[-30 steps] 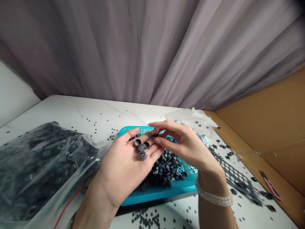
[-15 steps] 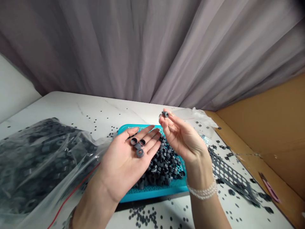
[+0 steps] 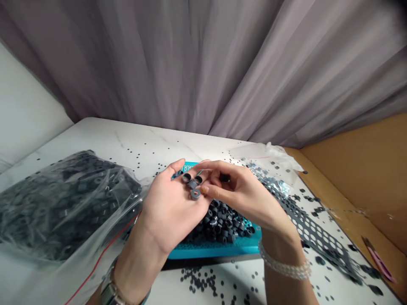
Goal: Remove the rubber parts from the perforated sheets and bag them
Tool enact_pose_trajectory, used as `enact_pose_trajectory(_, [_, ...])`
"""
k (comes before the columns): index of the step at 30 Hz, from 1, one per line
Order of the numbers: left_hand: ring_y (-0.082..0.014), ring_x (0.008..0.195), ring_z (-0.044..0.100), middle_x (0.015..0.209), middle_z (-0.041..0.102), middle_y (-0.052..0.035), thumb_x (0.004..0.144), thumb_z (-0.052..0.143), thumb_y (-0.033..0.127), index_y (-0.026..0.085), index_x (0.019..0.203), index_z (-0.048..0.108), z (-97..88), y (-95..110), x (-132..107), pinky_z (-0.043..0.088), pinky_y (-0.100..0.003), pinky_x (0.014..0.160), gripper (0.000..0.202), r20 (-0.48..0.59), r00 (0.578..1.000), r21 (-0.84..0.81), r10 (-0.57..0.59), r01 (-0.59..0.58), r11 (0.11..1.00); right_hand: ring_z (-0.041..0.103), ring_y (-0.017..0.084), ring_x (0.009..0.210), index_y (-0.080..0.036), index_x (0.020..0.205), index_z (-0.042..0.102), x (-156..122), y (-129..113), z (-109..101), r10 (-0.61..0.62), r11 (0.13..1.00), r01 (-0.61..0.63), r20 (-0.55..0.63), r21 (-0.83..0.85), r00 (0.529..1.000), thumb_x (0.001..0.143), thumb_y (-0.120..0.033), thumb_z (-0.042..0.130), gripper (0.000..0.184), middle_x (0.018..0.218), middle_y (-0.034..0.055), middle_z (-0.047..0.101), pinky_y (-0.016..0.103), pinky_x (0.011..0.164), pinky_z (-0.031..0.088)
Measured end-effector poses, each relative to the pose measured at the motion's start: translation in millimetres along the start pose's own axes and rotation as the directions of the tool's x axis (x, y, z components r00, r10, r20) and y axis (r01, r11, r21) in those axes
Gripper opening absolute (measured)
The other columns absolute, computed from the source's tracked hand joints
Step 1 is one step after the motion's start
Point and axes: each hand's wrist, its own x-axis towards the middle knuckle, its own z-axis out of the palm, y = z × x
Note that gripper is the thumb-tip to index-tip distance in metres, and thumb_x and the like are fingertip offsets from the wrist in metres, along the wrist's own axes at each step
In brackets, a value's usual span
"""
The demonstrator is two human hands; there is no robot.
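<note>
My left hand [image 3: 170,209] is held palm up, fingers stretched out, with several small dark grey rings [image 3: 195,194] lying on the palm and fingers. Over it reaches my right hand [image 3: 246,190], closed, its thumb and fingertips at the edge of these rings. A dark piece with a round opening [image 3: 225,178] shows inside the curled right fingers. Under both hands stands a turquoise perforated basket [image 3: 216,251], and a heap of the same rings [image 3: 224,222] lies in it. The right fingertips partly hide what they pinch.
A clear bag full of dark rings [image 3: 73,203] lies at left. Perforated dark strips [image 3: 314,233], small dark discs [image 3: 200,279] and a clear plastic bag [image 3: 276,154] lie on the white table [image 3: 104,135]. Pink-handled scissors [image 3: 380,262] rest on cardboard at right.
My right hand has come down and left from its raised position, from holding up a small grey piece to touching the rings on my left palm. The view has shifted slightly.
</note>
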Motion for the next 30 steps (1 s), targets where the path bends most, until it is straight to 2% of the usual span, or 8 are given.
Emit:
enact_pose_trajectory(2, [-0.0139,0.072,0.063,0.079,0.062,-0.0065,0.093,0.036,0.030,0.012,0.090,0.055,0.7,0.1,-1.0,0.055,-0.028,0.076,0.026,0.003,1.000,0.001,-0.006,0.006,1.000,0.050,0.012,0.067,-0.021,0.105,0.069,1.3,1.2,1.7,-0.010,1.000,0.010,0.016,-0.011,1.000,0.083,-0.023,0.063,0.023,0.082,0.0016,0.063,0.027,0.062,0.042])
enact_pose_trajectory(5, [-0.0171,0.085,0.066,0.082,0.064,-0.0081,0.092,0.036,0.030,0.010,0.098,0.057,1.4,-0.1,-3.0,0.053,-0.031,0.088,0.029,-0.019,1.000,-0.009,0.017,-0.017,1.000,0.050,0.011,0.065,-0.019,0.091,0.069,7.7,11.4,1.7,0.032,0.977,-0.031,-0.004,0.213,0.999,0.083,-0.032,0.063,0.016,0.082,0.0030,0.063,0.025,0.056,0.040])
enact_pose_trajectory(9, [-0.0239,0.117,0.056,0.112,0.064,-0.0154,0.091,0.037,0.031,0.008,0.124,0.051,1.2,0.2,-3.9,0.046,-0.037,0.101,0.043,-0.045,0.997,0.012,0.064,-0.063,0.998,0.024,0.007,0.046,-0.018,0.082,0.062,18.2,27.1,-3.9,0.169,0.814,-0.086,-0.094,0.575,0.981,0.085,-0.042,0.057,0.024,0.057,-0.0044,0.042,0.023,0.040,0.020])
enact_pose_trajectory(16, [-0.0223,0.130,0.047,0.133,0.055,-0.0163,0.090,0.037,0.029,0.008,0.138,0.041,-1.5,-1.2,-2.0,0.036,-0.038,0.111,0.052,-0.060,0.996,0.016,0.067,-0.066,0.998,0.018,0.010,0.051,-0.019,0.085,0.061,22.4,27.0,-9.2,0.245,0.722,-0.107,-0.108,0.684,0.964,0.084,-0.037,0.053,0.020,0.068,0.0014,0.047,0.024,0.038,0.016])
enact_pose_trajectory(22, [-0.0235,0.118,0.057,0.129,0.058,-0.0190,0.091,0.037,0.028,0.008,0.136,0.044,-1.4,-4.5,1.1,0.051,-0.036,0.096,0.050,-0.054,0.994,-0.019,0.094,-0.095,0.995,0.035,0.012,0.056,-0.017,0.083,0.059,21.8,26.2,-8.1,0.246,0.718,-0.107,-0.107,0.688,0.963,0.083,-0.038,0.045,0.025,0.083,0.0097,0.058,0.024,0.039,0.023])
enact_pose_trajectory(25, [-0.0230,0.111,0.061,0.122,0.061,-0.0198,0.091,0.037,0.028,0.005,0.133,0.046,-3.6,-5.7,4.2,0.055,-0.032,0.087,0.049,-0.068,0.992,-0.040,0.105,-0.108,0.993,0.035,0.011,0.052,-0.019,0.072,0.054,20.4,24.9,-3.7,0.224,0.716,-0.098,-0.094,0.691,0.970,0.085,-0.043,0.044,0.029,0.071,0.0045,0.055,0.024,0.040,0.022])
enact_pose_trajectory(27, [-0.0212,0.104,0.064,0.116,0.064,-0.0182,0.090,0.039,0.026,0.004,0.130,0.050,-5.2,-6.0,5.5,0.056,-0.029,0.082,0.047,-0.099,0.987,-0.046,0.123,-0.128,0.991,0.029,0.009,0.048,-0.019,0.068,0.055,17.0,19.9,0.4,0.171,0.800,-0.099,-0.066,0.592,0.983,0.084,-0.046,0.053,0.031,0.060,-0.0016,0.046,0.024,0.041,0.021])
enact_pose_trajectory(30, [-0.0178,0.097,0.065,0.115,0.065,-0.0150,0.090,0.040,0.023,0.005,0.127,0.052,-6.0,-6.1,5.0,0.056,-0.027,0.078,0.043,-0.132,0.977,-0.030,0.170,-0.175,0.984,0.029,0.008,0.050,-0.018,0.073,0.064,9.0,7.8,6.0,0.093,0.965,-0.081,-0.036,0.248,0.995,0.080,-0.043,0.066,0.026,0.057,-0.0050,0.039,0.024,0.045,0.024])
